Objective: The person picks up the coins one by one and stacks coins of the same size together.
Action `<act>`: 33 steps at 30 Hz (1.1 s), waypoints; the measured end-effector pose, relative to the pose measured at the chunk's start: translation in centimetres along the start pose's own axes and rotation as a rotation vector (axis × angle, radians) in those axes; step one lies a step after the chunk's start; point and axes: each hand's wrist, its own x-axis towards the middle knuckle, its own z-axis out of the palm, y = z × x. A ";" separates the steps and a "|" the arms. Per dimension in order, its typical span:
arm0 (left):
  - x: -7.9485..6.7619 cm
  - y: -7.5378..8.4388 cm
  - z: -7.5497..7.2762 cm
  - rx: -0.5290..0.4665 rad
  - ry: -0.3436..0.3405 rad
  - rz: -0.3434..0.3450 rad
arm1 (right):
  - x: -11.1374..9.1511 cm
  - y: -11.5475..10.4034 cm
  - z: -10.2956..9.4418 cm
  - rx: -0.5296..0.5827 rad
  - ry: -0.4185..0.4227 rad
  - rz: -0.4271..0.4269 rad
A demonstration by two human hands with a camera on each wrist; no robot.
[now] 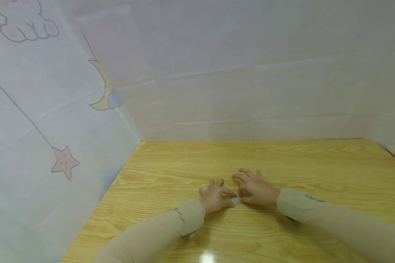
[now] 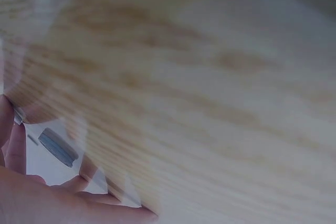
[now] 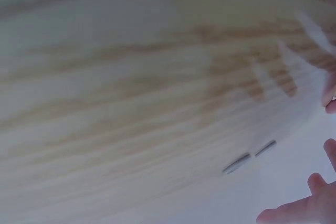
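Observation:
In the head view, my left hand [image 1: 214, 197] pinches a small round whitish disc [image 1: 235, 201], coin-like, between thumb and index finger close over the table. Its other fingers spread away to the far side. The left wrist view shows a silvery edge [image 2: 19, 116] at those fingertips. Just right of the disc is my right hand [image 1: 257, 190]; its index finger bends toward the thumb close beside the disc's right edge. Its remaining fingers stretch outward. Part of the right hand [image 3: 310, 203] shows at the lower right of the right wrist view, its thumb and index partly cut off.
Both hands are over a wood-grain table [image 1: 184, 157]. Pale sheets [image 1: 217, 98] rise behind it and at the left, printed with a moon [image 1: 102, 87] and a pink star [image 1: 65, 162]. Beige sleeves [image 1: 151, 233] cover both forearms.

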 end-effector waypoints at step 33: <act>0.1 0.2 0.2 -0.010 -0.010 -0.002 | -2.8 3.9 -2.1 -0.012 0.187 0.226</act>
